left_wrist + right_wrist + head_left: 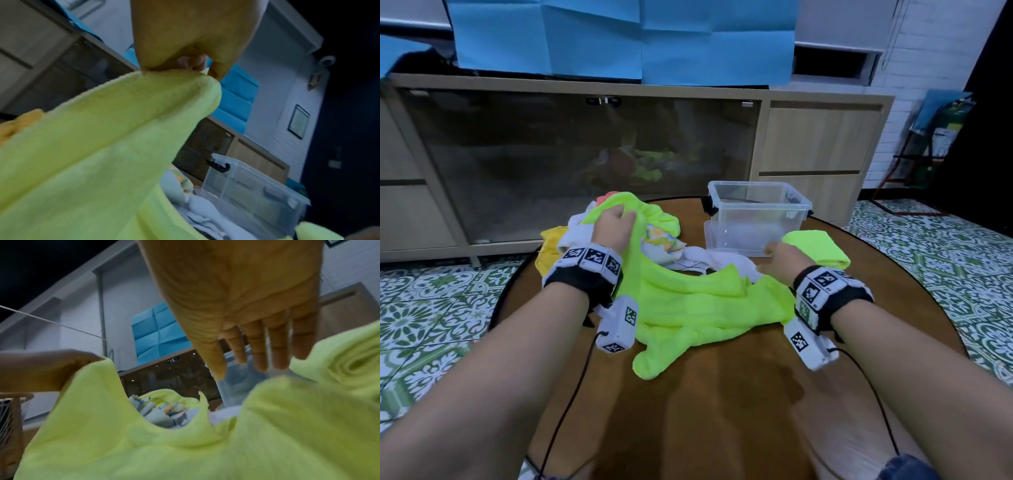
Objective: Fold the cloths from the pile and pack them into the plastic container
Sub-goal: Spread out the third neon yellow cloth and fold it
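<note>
A neon yellow-green cloth (pixel 698 308) lies stretched and rumpled across the round wooden table (pixel 722 404). My left hand (pixel 614 222) grips its far edge, lifted over the pile of cloths (pixel 661 240); the left wrist view shows the fingers pinching that cloth (pixel 102 146). My right hand (pixel 780 257) hovers with straight fingers (pixel 257 353) above the cloth's right end (pixel 287 426), holding nothing. A folded neon cloth (pixel 816 248) sits right of that hand. The clear plastic container (pixel 756 216) stands behind, with nothing in it.
The pile holds white, printed and yellow cloths (pixel 548 246). A long wooden cabinet with dark glass doors (pixel 585 164) runs behind the table. Patterned tile floor (pixel 431 308) surrounds the table. Wrist camera cables (pixel 571 394) trail across the near tabletop.
</note>
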A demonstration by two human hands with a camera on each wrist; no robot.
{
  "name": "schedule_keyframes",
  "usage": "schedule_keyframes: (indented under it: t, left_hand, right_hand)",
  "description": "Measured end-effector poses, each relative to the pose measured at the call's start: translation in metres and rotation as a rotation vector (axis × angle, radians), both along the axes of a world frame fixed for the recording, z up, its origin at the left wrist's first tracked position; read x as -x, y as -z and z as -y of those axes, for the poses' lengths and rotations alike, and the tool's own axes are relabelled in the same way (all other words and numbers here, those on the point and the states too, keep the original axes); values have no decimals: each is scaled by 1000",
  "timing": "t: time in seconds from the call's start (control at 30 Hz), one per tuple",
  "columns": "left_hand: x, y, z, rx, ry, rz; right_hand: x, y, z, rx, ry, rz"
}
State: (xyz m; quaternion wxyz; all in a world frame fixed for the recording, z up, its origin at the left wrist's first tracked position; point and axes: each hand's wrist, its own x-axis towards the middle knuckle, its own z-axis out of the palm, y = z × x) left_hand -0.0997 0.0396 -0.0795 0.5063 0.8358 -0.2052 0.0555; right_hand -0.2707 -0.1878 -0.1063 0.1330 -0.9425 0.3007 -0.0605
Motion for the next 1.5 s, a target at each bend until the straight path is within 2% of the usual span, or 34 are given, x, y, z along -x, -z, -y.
schedule_keyframes:
  t: [0.1, 0.17, 0.23, 0.33, 0.4, 0.5, 0.57, 0.67, 0.77, 0.83, 0.9, 0.97, 1.1, 1.2, 1.27, 1.33, 1.4, 1.5]
  left_hand:
    - [12, 1, 10, -248, 109, -33]
    - [18, 8, 12, -526, 151, -10]
    - [24, 14, 14, -792, 187, 45]
    - [29, 22, 21, -994, 243, 176]
    - [31, 28, 30, -963, 332, 279]
    - [47, 29, 51, -855, 512, 439]
    - [54, 32, 62, -905, 573, 436]
    - [56, 53, 65, -1083, 682, 180]
    - [61, 65, 62, -1016, 796, -159]
    - [66, 61, 62, -960, 812, -330]
    - [69, 60, 61, -1023, 783, -249]
    - [68, 62, 60, -1093, 651, -35]
    - [68, 58, 57, -1052, 449, 187]
    - [58, 38, 52, -948, 305, 208]
    - [50, 26, 46, -802, 230, 140]
    - [44, 19, 39, -693, 187, 102]
    - [42, 11, 32, -731, 167, 146]
    - [43, -6, 27, -836, 170, 236]
  right_hand:
    - [2, 15, 1, 17, 69, -299]
    - [7, 20, 3, 11, 80, -371]
    - [11, 18, 9, -8, 39, -295]
    - [13, 7, 10, -166, -81, 72]
    - [12, -1, 2, -324, -165, 202]
    - [6, -10, -11, -547, -267, 193]
    - [2, -15, -17, -635, -318, 194]
    - [-1, -20, -23, -697, -340, 232]
    - [-1, -20, -22, -695, -345, 254]
    - [1, -19, -17, -681, -336, 271]
    - [5, -20, -12, -642, -314, 283]
    - [10, -22, -8, -531, -298, 243]
    - [19, -16, 5, -256, -257, 118]
    - [20, -14, 14, -116, -121, 135]
    - [24, -18, 18, -151, -66, 218]
    - [30, -28, 21, -194, -102, 196]
    - [35, -40, 21, -151, -153, 70]
    - [37, -61, 18, 24, -170, -41]
